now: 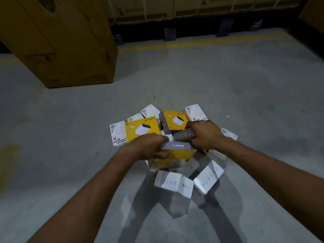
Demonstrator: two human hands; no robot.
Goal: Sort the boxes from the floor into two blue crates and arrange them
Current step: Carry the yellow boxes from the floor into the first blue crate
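Note:
A pile of small boxes lies on the grey floor in front of me. My left hand grips a yellow box with a grey side, lifted over the pile. My right hand holds a second yellow box by its grey side. Two more yellow boxes lie face up behind my hands. White boxes surround them: one at the left, several at the back, and two in front. No blue crate is in view.
A tall brown cardboard carton stands on the floor at the back left. A row of strapped cartons on a dark pallet runs along the back, behind a yellow floor line. Bare concrete floor spreads around the pile.

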